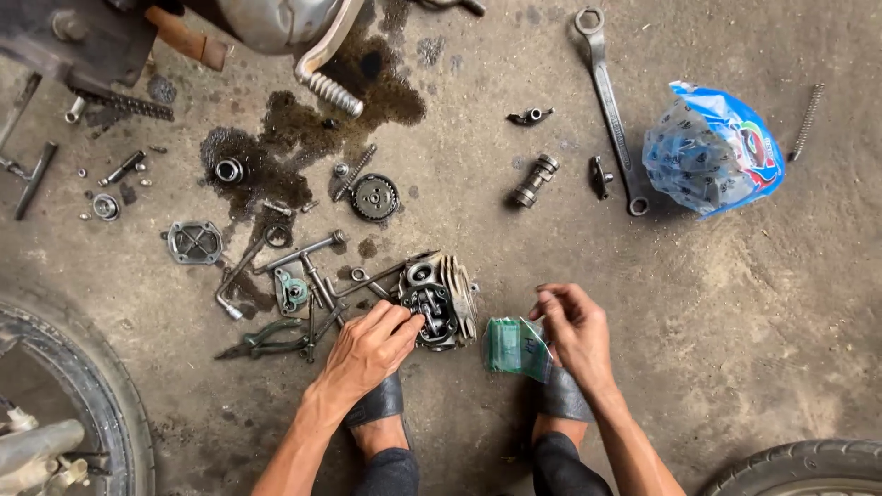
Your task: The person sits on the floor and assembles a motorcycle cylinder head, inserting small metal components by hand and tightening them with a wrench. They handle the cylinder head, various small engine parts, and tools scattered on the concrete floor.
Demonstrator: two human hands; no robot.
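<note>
I squat over a concrete floor. My left hand (372, 344) reaches into a finned metal cylinder head (443, 294) lying on the floor, fingertips pinching a small part at its valve side. My right hand (571, 329) holds the top edge of a small green plastic packet (514, 347) just right of the cylinder head. My feet in dark sandals show below the hands.
A pile of wrenches and pliers (294, 303) lies left of the head. A sprocket (374, 197), a camshaft (535, 181), a long ring spanner (608, 101) and a blue plastic bag (712, 147) lie farther off. Oil stains (303, 119) spread near a motorcycle. Tyres (83, 386) flank me.
</note>
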